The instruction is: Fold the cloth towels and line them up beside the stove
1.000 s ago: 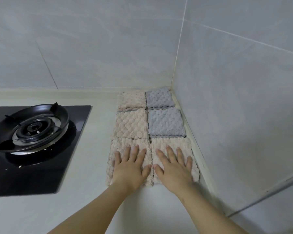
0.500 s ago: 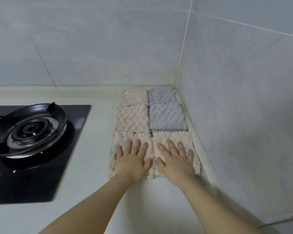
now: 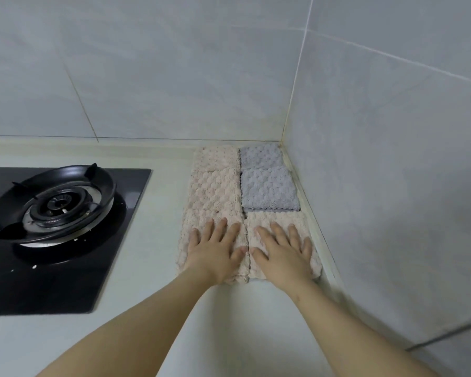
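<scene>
My left hand lies flat on the front left towel, which is beige and folded, with the fingers straight and a little spread. My right hand lies the same way on the front right towel, also beige. My thumbs nearly meet over the seam between the two, and neither hand grips anything. Just beyond my left fingertips is the middle beige towel, and past it the back beige towel, edge to edge. Just beyond my right fingertips is the middle grey towel, with the back grey towel behind it in the corner. All six lie in two columns, side by side, on the pale counter. The tiled wall runs close along the right of my right hand. Left of my left hand, across a strip of counter, is the black stove with its burner.
</scene>
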